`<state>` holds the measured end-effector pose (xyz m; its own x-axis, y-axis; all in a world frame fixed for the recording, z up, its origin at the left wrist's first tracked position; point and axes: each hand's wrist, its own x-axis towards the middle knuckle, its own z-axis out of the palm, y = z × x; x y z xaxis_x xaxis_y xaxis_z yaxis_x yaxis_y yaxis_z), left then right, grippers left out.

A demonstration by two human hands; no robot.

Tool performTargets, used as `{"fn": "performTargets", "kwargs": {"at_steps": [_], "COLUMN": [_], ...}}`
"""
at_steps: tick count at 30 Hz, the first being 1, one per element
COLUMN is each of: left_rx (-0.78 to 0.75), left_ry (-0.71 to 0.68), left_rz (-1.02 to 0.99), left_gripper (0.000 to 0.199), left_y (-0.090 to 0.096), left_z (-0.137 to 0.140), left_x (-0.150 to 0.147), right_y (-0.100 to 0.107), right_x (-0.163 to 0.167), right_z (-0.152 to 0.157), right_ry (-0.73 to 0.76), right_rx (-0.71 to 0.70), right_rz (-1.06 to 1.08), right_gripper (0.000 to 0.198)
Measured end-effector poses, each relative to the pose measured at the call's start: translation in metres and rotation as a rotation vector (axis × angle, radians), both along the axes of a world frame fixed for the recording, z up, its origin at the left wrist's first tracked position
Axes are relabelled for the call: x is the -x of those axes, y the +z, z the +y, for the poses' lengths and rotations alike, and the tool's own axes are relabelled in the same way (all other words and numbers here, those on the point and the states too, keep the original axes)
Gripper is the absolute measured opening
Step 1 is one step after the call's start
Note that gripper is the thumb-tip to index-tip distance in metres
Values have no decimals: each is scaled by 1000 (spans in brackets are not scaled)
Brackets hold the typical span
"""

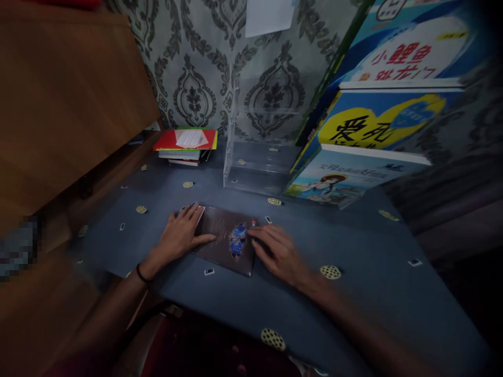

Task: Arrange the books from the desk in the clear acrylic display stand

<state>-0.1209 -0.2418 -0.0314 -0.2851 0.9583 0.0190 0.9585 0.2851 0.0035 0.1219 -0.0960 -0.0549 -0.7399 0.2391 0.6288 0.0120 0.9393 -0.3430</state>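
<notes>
A dark, thin book lies flat on the patterned surface, between the 2 hands and in front of the clear rack. The left hand rests over its left end, grip spread wide, with the thumb reaching across the cover; the right hand has a loosely bent, partly open grip at the right edge, its fingertips at or just beside the blue figures. Neither grip looks closed around the book, though whether any fingertip is tucked beneath it cannot be told. It should be light and bendy, probably a softcover, and the sheen near its lower right corner suggests a smooth cover that could slide under dry fingers. Corners and page edges are likely the parts easiest to crease, so a good hold would be at the 2 short ends, thumbs above and fingers below, or a pinch at the lower right corner, which lies uncovered. The left fingers hide much of the left end, where a pale sliver shows, perhaps page edges. The pale lines of print on the cover are too small and dim to read. Both forearms run out of view, and the upright books are cut off at the top.
</notes>
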Motion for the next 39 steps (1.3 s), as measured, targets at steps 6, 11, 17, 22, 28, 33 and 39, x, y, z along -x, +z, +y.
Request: {"fn": "performTargets", "kwargs": {"at_steps": [6,11,17,22,28,33,39], "left_rx": [-40,-77,-116,-111,-49,24,75], "left_ry": [-43,-65,-75,-77,-330,-507,-640], "left_rz": [14,19,-3,-2,72,112,223], "left_gripper": [72,71,75,75,90,96,60], "left_y": [-7,-11,-15,-16,-15,-9,-6], "left_z": [-1,-2,-2,-4,-17,-18,-23], "left_x": [8,10,12,10,10,15,6], "right_y": [18,2,-15,-17,-18,-20,-18], "right_x": [66,82,43,19,14,15,14], "right_z": [-36,-35,-15,-3,2,4,5], "right_ry": [147,89,-3,-131,-125,-127,-101], "right_rx": [1,62,96,129,175,190,248], "right_rz": [-246,-418,-388,-344,-324,-313,-302], "right_gripper": [40,59,51,49,48,47,48]}}
